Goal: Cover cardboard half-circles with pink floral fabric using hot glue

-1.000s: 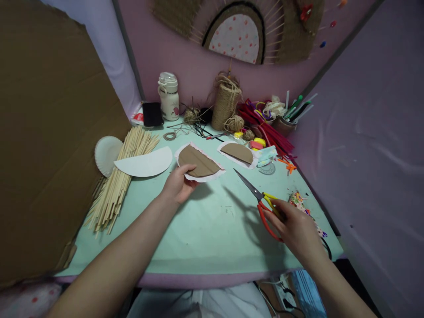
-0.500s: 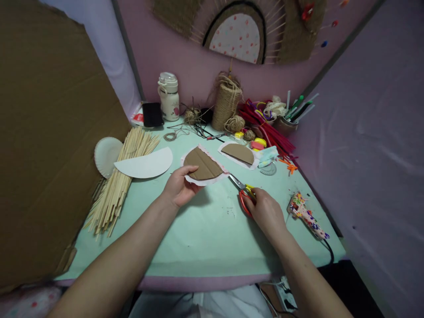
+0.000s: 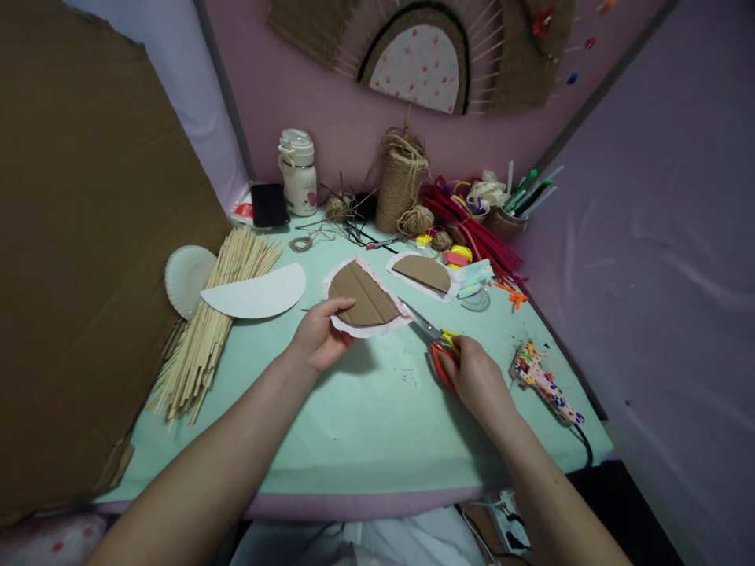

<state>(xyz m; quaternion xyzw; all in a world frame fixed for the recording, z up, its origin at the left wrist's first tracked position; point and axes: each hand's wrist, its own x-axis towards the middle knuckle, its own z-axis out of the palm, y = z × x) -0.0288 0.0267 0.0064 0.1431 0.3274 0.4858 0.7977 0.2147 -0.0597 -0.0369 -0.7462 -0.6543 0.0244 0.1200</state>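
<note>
My left hand (image 3: 323, 334) pinches the lower left edge of a cardboard half-circle (image 3: 364, 295), thumb on top. A white cloth border with pinkish marks shows around the cardboard, folded over along its straight edge. In my right hand (image 3: 480, 377) are scissors (image 3: 433, 330) with red and yellow handles. Their blade tips meet the cloth at the right corner of the piece. Behind it on the table lies a second cardboard half-circle (image 3: 421, 273) on white cloth. A white half-circle sheet (image 3: 259, 292) rests over a pile of thin wooden sticks (image 3: 204, 346) at the left.
A glue gun (image 3: 546, 381) with a cord lies at the right. Along the back stand a white bottle (image 3: 299, 177), a twine spool (image 3: 401, 185), red pipe cleaners (image 3: 477, 228) and a cup of pens (image 3: 508, 224). A paper plate (image 3: 187, 279) leans at the left.
The scissors have shifted slightly right, and their tips now sit higher against the cloth's right corner. My left hand still holds the cardboard half-circle, tilted a little differently.
</note>
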